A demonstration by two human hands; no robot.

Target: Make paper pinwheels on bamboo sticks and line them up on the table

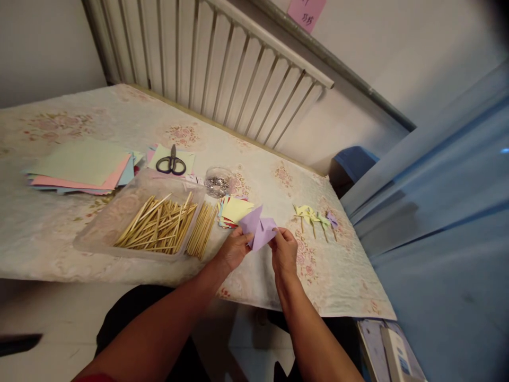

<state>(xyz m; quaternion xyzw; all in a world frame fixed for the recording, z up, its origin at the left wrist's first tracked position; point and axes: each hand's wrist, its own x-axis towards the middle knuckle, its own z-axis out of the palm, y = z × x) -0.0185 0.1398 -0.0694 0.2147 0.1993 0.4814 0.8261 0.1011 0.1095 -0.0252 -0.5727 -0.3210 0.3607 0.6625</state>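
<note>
Purple folded ppr (262,237) | hands L (234,248) + R (285,250) pinching opp. sides | pink wall note (307,11), box label (402,358): text illeg.

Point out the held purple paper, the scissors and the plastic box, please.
Purple paper (259,237), head view: folded lower middle.
Scissors (172,158), head view: where handles meet blades.
Plastic box (97,231), head view: left side wall.

I see a red sleeve edge (96,378) at the frame's lower left, black legwear (131,303) along the bottom, bare forearms (175,313).
</note>
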